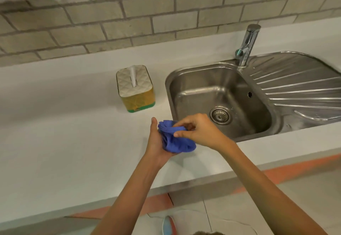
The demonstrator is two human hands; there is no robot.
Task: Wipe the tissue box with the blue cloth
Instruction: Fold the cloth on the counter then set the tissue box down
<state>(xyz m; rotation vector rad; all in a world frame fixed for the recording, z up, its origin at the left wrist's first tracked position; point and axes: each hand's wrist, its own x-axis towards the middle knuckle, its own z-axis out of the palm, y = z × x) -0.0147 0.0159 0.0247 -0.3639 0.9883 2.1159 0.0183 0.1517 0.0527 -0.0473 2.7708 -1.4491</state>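
Note:
The tissue box (135, 88) stands upright on the white counter, left of the sink; it has a quilted white top, yellow sides, a green base and a tissue poking up. In front of it, above the counter, the bunched blue cloth (175, 139) is held between both hands. My left hand (156, 142) cups the cloth from the left and below. My right hand (198, 130) pinches its upper folds from the right. The hands are well short of the box and do not touch it.
A steel sink (217, 96) with a drain and a ribbed draining board lies to the right, a chrome tap (248, 44) behind it. A brick wall backs the white counter (64, 124). The counter's front edge runs below my forearms.

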